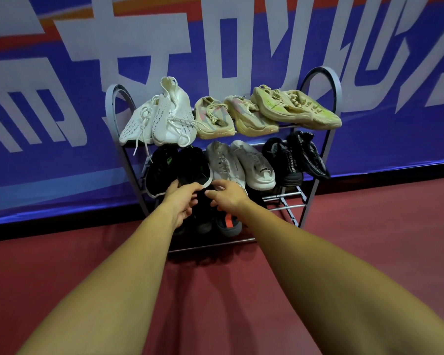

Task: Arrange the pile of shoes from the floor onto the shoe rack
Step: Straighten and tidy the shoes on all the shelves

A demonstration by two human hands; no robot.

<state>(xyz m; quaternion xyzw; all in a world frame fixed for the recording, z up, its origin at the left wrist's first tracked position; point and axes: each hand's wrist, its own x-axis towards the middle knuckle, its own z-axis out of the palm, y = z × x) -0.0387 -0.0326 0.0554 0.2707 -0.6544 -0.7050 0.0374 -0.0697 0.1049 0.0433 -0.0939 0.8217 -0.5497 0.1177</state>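
A grey metal shoe rack point(334, 83) with three tiers stands against the banner wall. Its top tier holds a white knit pair point(164, 116) and several beige sneakers point(290, 108). On the middle tier sit a black pair with green marks point(180, 167), a pale grey pair point(244, 162) and a black mesh pair point(295, 157). Dark shoes with an orange patch point(227, 222) lie on the lowest tier. My left hand point(181, 203) curls round the dark shoe there. Beside it, my right hand point(227, 194) touches the same shoe with loosely spread fingers.
A blue banner with large white characters point(241, 47) covers the wall behind the rack. The floor point(369, 239) is dark red. The right part of the lowest tier shows bare metal bars point(287, 201).
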